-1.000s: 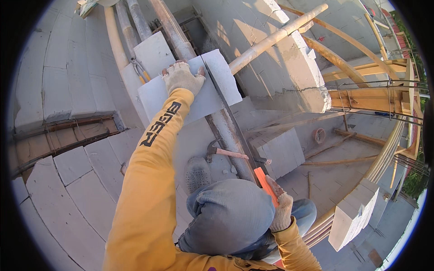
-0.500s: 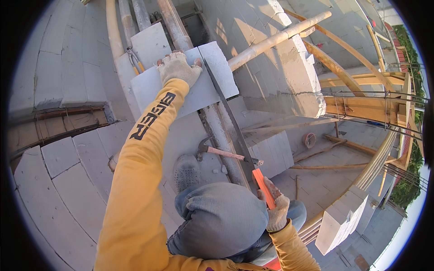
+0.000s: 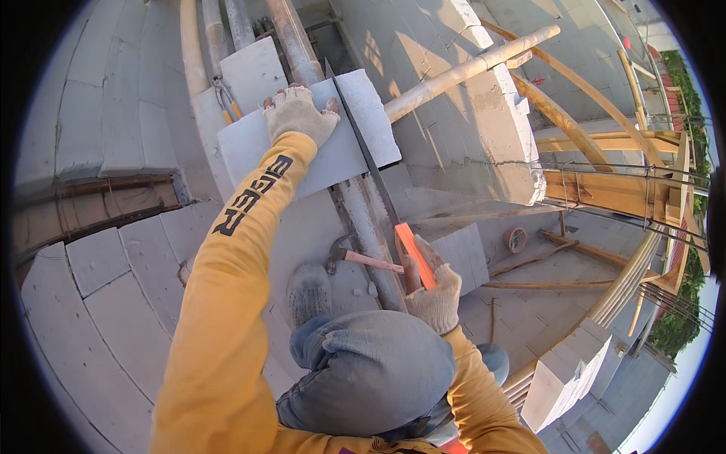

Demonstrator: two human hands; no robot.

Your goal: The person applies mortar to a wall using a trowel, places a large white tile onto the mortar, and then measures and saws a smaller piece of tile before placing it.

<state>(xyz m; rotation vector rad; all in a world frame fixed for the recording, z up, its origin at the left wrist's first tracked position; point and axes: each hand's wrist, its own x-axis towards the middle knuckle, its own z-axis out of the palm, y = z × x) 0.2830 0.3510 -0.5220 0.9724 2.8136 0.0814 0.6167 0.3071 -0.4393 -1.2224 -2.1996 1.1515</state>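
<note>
My left hand [image 3: 299, 117], in a cream fingerless glove, presses on a white lightweight building block [image 3: 344, 151]. Its fingers bend over the far edge, and the thumb points right toward the saw. In my right hand [image 3: 436, 295], also gloved, is the orange handle of a hand saw [image 3: 370, 163]. The long dark blade crosses the block near its right end, standing on edge in a cut line. Its tip sticks out past the far edge. How deep the blade sits cannot be made out.
Pincers [image 3: 224, 98] with orange grips lie left of the block, beside another white block [image 3: 255, 69]. A claw hammer [image 3: 363, 259] lies below the saw, near my shoe [image 3: 308, 293]. Wooden poles [image 3: 473, 72] cross at the right. Stacked blocks [image 3: 567, 371] stand lower right.
My right hand has pushed the saw forward, away from my body, so the tip reaches farther beyond the block. My left hand stays in place on the block.
</note>
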